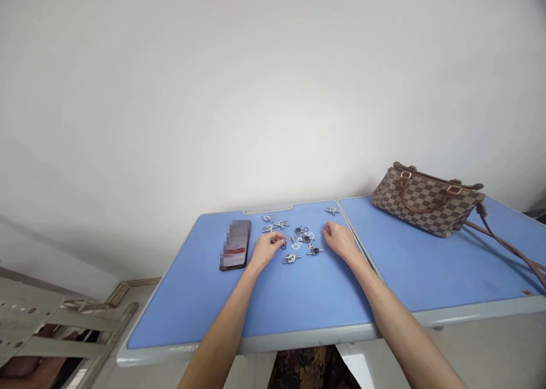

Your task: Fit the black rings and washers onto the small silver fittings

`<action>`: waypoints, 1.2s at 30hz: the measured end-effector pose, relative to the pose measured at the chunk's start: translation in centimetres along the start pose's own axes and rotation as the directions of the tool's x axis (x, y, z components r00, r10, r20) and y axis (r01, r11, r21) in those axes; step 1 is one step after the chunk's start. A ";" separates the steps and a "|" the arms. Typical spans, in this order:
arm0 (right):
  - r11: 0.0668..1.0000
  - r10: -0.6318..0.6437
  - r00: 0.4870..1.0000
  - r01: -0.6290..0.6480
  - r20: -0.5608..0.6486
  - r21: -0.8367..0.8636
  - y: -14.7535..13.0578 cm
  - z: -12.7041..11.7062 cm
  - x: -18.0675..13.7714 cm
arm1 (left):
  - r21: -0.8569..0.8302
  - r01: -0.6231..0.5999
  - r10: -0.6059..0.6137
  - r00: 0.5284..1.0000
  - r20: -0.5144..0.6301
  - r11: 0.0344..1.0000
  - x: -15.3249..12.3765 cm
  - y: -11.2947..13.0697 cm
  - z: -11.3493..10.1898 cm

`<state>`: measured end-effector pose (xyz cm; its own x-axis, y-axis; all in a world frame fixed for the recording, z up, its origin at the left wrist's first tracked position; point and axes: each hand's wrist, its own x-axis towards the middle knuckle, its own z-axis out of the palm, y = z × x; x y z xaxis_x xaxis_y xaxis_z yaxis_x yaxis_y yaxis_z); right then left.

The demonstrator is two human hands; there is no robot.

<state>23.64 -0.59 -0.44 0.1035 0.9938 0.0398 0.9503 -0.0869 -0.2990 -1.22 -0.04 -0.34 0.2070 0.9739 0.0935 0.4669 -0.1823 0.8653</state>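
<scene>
My left hand (268, 249): fingers pinched together at a small dark ring (283, 246); I can't tell if it's held.
My right hand (339, 240): loosely curled, empty, just beside the scattered metal fittings (306, 239).
Rest: a phone (234, 244) and a checked handbag (426, 201) on the blue table (191, 309).

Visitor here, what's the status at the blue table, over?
Left hand at small dark ring; right hand resting on blue table beside metal fittings; phone left of the fittings.

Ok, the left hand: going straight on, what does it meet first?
Probably the cluster of small metal pieces just past the fingers of the left hand; the black ring by them may come first, though depth is unclear.
</scene>
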 end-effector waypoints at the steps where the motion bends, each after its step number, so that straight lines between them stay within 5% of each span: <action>1: 1.000 0.002 1.000 -0.002 0.002 -0.001 0.0 0.0 0.0 | -0.011 0.003 -0.003 1.000 0.002 1.000 0.0 0.0 0.0; 19: 1.000 0.004 1.000 -0.004 0.011 -0.005 0.0 -0.2 -0.1 | -0.166 0.032 -0.029 0.999 0.017 0.986 0.2 -0.6 -0.2; 36: 1.000 0.005 1.000 -0.005 0.003 -0.015 -0.2 -0.1 -0.1 | 0.196 -0.069 0.054 0.995 0.079 0.978 -0.9 0.3 -1.2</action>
<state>23.50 -0.65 -0.25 0.1073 0.9936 0.0352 0.9540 -0.0929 -0.2849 -2.26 -0.80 0.42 0.2995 0.9488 0.1009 0.6107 -0.2718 0.7437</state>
